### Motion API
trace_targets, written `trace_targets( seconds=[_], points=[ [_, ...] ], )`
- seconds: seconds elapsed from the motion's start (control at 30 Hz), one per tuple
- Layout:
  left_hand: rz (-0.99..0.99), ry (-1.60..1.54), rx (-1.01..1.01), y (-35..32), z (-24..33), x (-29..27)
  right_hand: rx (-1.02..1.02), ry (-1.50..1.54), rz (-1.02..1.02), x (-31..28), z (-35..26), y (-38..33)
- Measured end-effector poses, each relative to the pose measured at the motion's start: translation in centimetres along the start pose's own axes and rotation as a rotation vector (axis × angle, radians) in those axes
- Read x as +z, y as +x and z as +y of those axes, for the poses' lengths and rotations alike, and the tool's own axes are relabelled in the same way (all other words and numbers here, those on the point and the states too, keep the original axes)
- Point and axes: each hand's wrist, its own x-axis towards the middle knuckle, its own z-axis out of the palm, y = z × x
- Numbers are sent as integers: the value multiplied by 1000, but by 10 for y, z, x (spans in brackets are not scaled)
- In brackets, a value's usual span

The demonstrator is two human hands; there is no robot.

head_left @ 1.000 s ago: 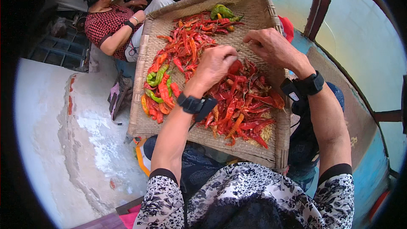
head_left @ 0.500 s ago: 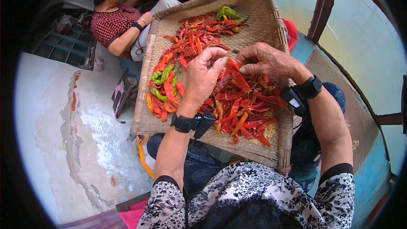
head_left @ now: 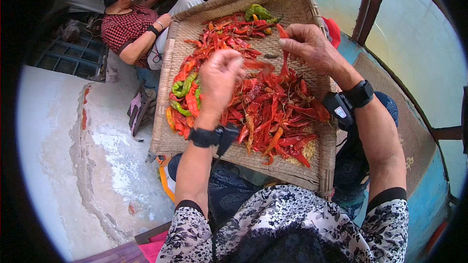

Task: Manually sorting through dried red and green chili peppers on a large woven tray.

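Observation:
A flat woven tray rests across my lap, covered with many red chili peppers. A few green chilies lie at its left side and at its far edge. My right hand is raised over the tray and pinches one long red chili that hangs down from its fingers. My left hand hovers above the pile with its fingers curled shut; I cannot see anything in it. Both wrists wear black bands.
Another person in a red patterned top sits beyond the tray's far left corner. A cracked concrete floor lies to the left. An orange tool handle pokes out under the tray. A blue wall runs along the right.
My right hand has lifted off the pile with one red chili between its fingers. My left hand has risen too and closed into a loose fist.

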Motion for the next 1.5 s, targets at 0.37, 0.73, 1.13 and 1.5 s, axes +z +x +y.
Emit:
trace_targets(
  seconds=[0.37,0.73,1.13,1.5],
  points=[
    [-257,280,21,-3,3,42,11,151,-3,4,2,0],
    [486,1004,406,57,-32,-26,84,149,18,3,-6,0],
    [-573,881,57,41,-73,38,-16,27,67,5,-1,2],
    [-268,137,-12,1,-7,8,-116,-139,-104,12,5,0]
  ],
)
